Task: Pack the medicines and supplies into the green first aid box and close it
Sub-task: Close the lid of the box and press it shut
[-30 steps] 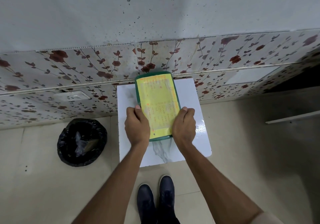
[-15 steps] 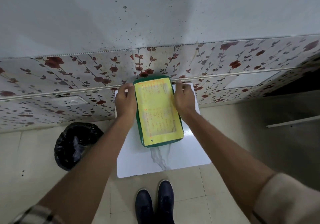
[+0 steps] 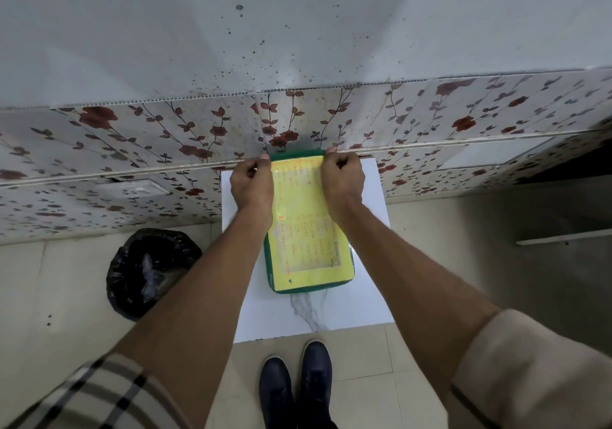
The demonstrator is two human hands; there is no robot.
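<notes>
The green first aid box (image 3: 306,239) lies flat and closed on a small white marble-look table (image 3: 261,316). A yellow printed label covers its lid. My left hand (image 3: 252,181) grips the box's far left corner, fingers curled. At the far right corner my right hand (image 3: 341,180) grips the same way. Both hands are at the end nearest the wall. No loose medicines or supplies are visible; the box's contents are hidden.
A wall with floral tiles (image 3: 165,137) rises right behind the table. A bin lined with a black bag (image 3: 149,269) stands on the floor to the left. My dark shoes (image 3: 294,382) are at the table's near edge. Beige floor tiles spread to the right.
Both hands slid from the box's near end along its sides to the far corners by the wall. The box has stayed flat and closed on the table.
</notes>
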